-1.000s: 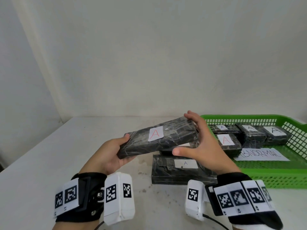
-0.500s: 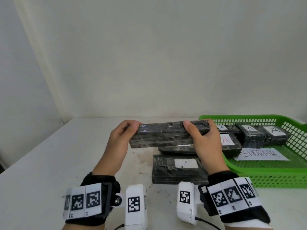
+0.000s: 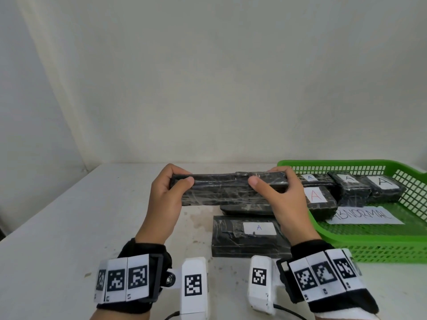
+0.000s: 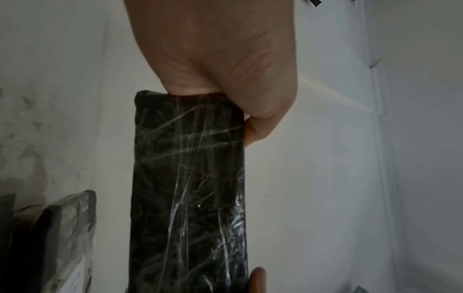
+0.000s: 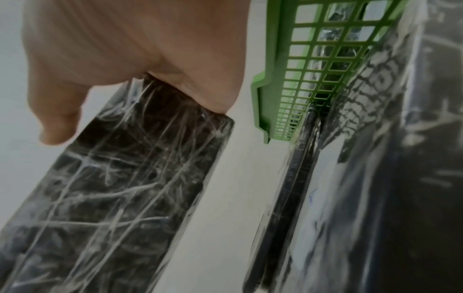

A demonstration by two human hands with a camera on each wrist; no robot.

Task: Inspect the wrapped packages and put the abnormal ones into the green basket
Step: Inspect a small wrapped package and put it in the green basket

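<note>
Four wrapped packages [image 3: 320, 200] are already lying in the green basket [image 3: 369, 248] at about three o'clock on the white table [image 3: 57, 227], near a paper sheet [image 3: 364, 215] reading ABNORMAL. Two more are waiting on the table at about five o'clock from the raised one: a near package [image 3: 247, 236] with a white label bearing a blue A, and a far package [image 3: 245, 208] just behind it, mostly hidden. So the sorting is looking, by my judgement, well along, with the lifted one being inspected and these two left to check.

Both hands are gripping the held package [image 3: 231, 189] above the table, a little in front of the basket's near-left corner. The left hand [image 3: 165, 197] is curling around its nine o'clock end, thumb on the near face and fingers over the top. The right hand [image 3: 285, 199] is clasping the three o'clock end the same way.

Its long axis is running nine to three o'clock, roughly level, with a narrow side facing the person. No label is showing on that face, so whether it is abnormal cannot be told. Wrinkled clear film is showing over the black surface in both wrist views.
</note>
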